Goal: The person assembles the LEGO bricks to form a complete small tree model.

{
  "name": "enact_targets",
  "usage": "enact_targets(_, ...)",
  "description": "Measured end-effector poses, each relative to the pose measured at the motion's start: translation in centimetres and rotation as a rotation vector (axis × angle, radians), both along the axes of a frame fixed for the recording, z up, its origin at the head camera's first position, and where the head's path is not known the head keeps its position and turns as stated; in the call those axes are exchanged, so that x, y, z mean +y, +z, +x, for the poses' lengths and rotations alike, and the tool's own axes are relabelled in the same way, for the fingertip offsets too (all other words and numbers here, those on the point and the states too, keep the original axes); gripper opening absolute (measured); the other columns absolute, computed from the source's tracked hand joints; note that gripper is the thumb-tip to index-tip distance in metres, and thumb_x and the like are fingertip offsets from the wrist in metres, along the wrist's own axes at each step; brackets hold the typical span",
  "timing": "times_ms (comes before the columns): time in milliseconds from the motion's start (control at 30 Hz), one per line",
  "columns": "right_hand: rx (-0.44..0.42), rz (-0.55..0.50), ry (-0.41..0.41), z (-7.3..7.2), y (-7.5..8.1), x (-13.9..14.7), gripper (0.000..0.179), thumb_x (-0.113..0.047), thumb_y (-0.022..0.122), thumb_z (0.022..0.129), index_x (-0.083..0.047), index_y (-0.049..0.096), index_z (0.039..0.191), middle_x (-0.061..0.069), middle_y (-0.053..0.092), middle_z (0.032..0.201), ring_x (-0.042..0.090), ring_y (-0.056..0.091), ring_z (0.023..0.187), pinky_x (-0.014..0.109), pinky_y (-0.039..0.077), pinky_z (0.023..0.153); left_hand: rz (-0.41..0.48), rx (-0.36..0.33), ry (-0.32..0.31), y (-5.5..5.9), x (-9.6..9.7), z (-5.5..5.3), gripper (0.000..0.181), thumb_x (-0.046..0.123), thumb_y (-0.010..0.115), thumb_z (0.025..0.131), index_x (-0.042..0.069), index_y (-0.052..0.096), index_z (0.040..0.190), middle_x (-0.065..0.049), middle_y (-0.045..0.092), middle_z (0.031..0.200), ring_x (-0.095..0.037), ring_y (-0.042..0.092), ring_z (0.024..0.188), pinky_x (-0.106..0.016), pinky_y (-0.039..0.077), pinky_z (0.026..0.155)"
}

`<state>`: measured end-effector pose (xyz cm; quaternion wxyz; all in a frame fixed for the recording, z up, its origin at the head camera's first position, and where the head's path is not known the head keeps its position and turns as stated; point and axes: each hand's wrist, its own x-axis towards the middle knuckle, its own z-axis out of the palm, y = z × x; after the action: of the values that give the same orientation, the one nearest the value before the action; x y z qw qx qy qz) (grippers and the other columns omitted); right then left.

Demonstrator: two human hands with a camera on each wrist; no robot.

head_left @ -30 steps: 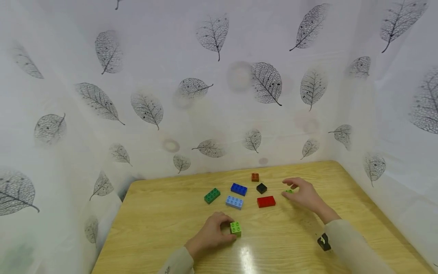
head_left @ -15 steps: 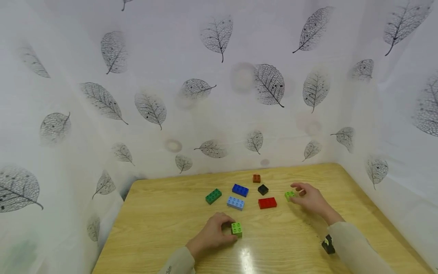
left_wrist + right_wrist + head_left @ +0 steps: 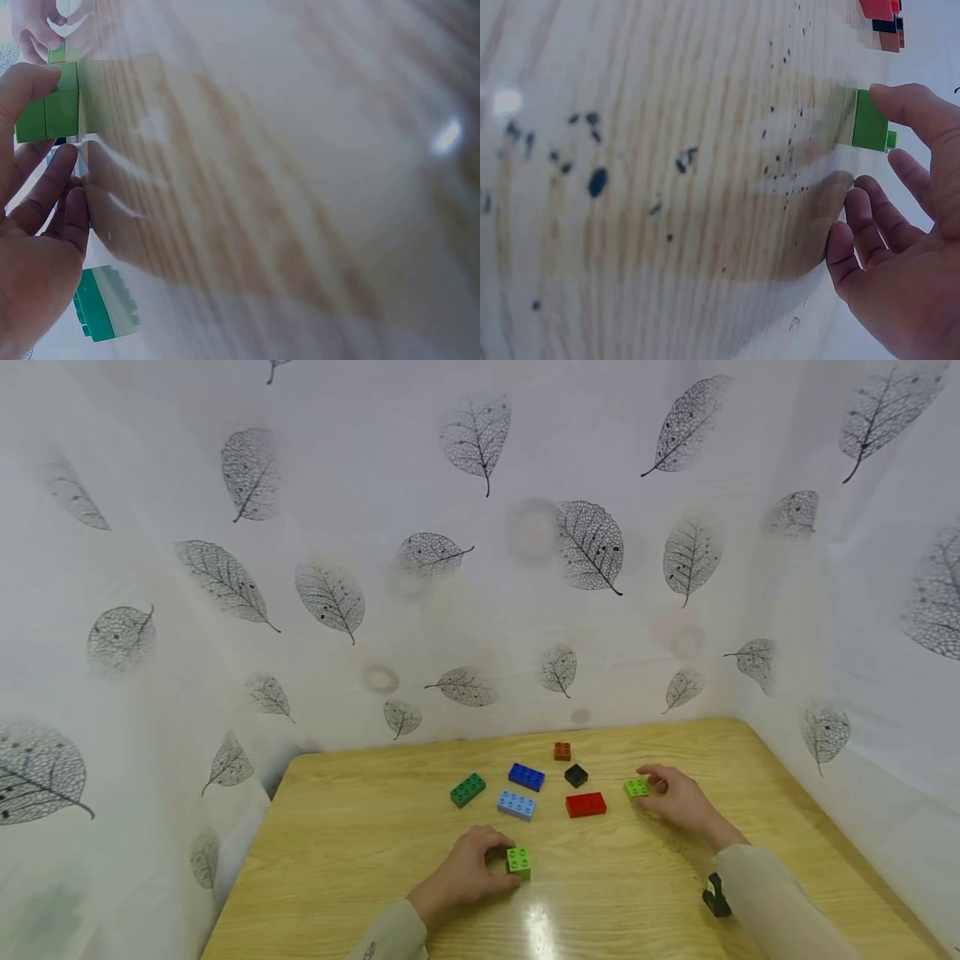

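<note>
My left hand [image 3: 467, 866] pinches a lime green toy brick [image 3: 518, 862] near the table's front middle. In the left wrist view the thumb lies on one side of this brick [image 3: 61, 109] and a finger on the opposite side. Farther right, my right hand [image 3: 681, 800] is beside a second lime green brick [image 3: 635, 788]. In the right wrist view its thumb touches that brick's edge [image 3: 870, 120]. The index finger is close to the studs, and the other fingers are loosely bent, holding nothing.
Behind the hands lie a dark green brick [image 3: 468, 790], a blue one [image 3: 527, 777], a light blue one [image 3: 517, 805], a red one [image 3: 586, 804], a black one [image 3: 576, 775] and an orange-brown one [image 3: 562, 751]. A leaf-patterned curtain [image 3: 465, 610] surrounds the wooden table [image 3: 352, 827].
The right hand has drawn back from over its lime green brick to the brick's right side, uncovering it; its index finger has since lowered slightly. The left hand keeps its pinch in place.
</note>
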<state>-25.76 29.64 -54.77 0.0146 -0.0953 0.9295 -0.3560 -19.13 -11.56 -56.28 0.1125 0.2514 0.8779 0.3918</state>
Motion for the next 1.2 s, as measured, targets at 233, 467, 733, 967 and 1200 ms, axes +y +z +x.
enact_targets(233, 0.015, 0.004, -0.012, -0.3, -0.7, 0.0, 0.055, -0.023, 0.085, 0.088, 0.003, 0.065, 0.133, 0.028, 0.064, 0.125, 0.042, 0.064, 0.111, 0.057, 0.054, 0.093, -0.010, 0.011, 0.001, 0.1, 0.1, 0.0, 0.041, 0.038, 0.087, 0.086, 0.018, 0.075, 0.119, 0.012, 0.069, 0.112, -0.005, 0.057, 0.108, -0.029, 0.049, 0.099)
enact_targets(467, 0.041, 0.035, -0.022, -0.5, -1.1, 0.0, 0.044, -0.021, 0.085, 0.087, 0.000, 0.070, 0.123, 0.023, 0.065, 0.120, 0.036, 0.063, 0.105, 0.049, 0.053, 0.087, -0.018, 0.008, -0.001, 0.3, 0.0, 0.0, 0.041, 0.038, 0.087, 0.086, 0.017, 0.075, 0.120, 0.012, 0.069, 0.113, -0.005, 0.057, 0.108, -0.029, 0.049, 0.098)
enact_targets(733, -0.008, 0.026, -0.034, 0.0, -0.3, -0.3, 0.045, -0.024, 0.083, 0.089, 0.001, 0.069, 0.125, 0.026, 0.063, 0.127, 0.039, 0.062, 0.110, 0.055, 0.053, 0.091, -0.014, -0.007, -0.003, 0.1, 0.0, -0.1, 0.041, 0.039, 0.087, 0.086, 0.018, 0.075, 0.120, 0.013, 0.069, 0.112, -0.005, 0.057, 0.108, -0.029, 0.049, 0.098)
enact_targets(967, -0.003, -0.010, -0.018, 0.5, 0.5, -1.2, 0.045, -0.024, 0.082, 0.091, 0.001, 0.067, 0.126, 0.020, 0.068, 0.123, 0.034, 0.064, 0.108, 0.045, 0.054, 0.086, -0.017, -0.009, 0.002, 0.1, 0.0, -0.1, 0.042, 0.040, 0.087, 0.086, 0.019, 0.075, 0.120, 0.013, 0.068, 0.113, -0.005, 0.057, 0.109, -0.029, 0.049, 0.099)
enact_targets(1200, 0.019, -0.018, 0.003, 1.6, 2.1, -3.4, 0.042, -0.024, 0.080, 0.092, -0.003, 0.068, 0.127, 0.012, 0.071, 0.119, 0.029, 0.064, 0.107, 0.040, 0.053, 0.085, -0.018, -0.007, -0.001, 0.1, 0.0, -0.1, 0.042, 0.040, 0.086, 0.086, 0.019, 0.075, 0.120, 0.013, 0.068, 0.113, -0.004, 0.057, 0.109, -0.029, 0.049, 0.099)
